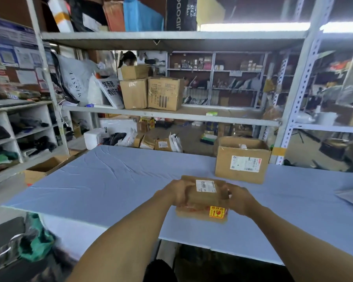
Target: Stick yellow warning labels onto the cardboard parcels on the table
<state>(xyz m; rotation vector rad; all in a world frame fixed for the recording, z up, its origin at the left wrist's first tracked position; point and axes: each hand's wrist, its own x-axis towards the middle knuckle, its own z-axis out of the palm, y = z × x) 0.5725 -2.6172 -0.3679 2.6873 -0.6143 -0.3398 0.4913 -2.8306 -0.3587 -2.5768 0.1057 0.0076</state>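
While both arms reach forward over the blue bench (110, 180), the left hand (176, 193) and right hand (239, 200) clamp the ends of a small cardboard parcel (204, 197). A yellow warning label (217, 211) sits on its near side. A larger parcel (242, 160) stands behind, apart.

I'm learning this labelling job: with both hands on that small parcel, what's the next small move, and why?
Probably set the small parcel aside: its near face already carries a yellow warning label, and both the left hand and right hand grip its ends. The larger box behind shows only a white shipping label.
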